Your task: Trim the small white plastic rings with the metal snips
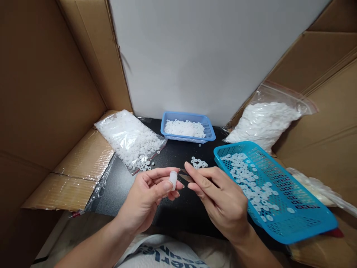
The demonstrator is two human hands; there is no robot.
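My left hand (152,195) pinches a small white plastic piece (173,179) between thumb and fingers, held over the black table (173,156). My right hand (220,197) grips thin metal tweezers (186,175), and their tip touches that white piece. A few loose white rings (199,162) lie on the table just beyond my hands. At my right a tilted turquoise basket (306,219) holds many white rings.
A smaller blue basket (209,132) of white rings stands at the back. An open clear bag (129,139) of white rings lies at the left, and a fuller bag (264,121) leans at the right. Cardboard walls (50,93) close in both sides.
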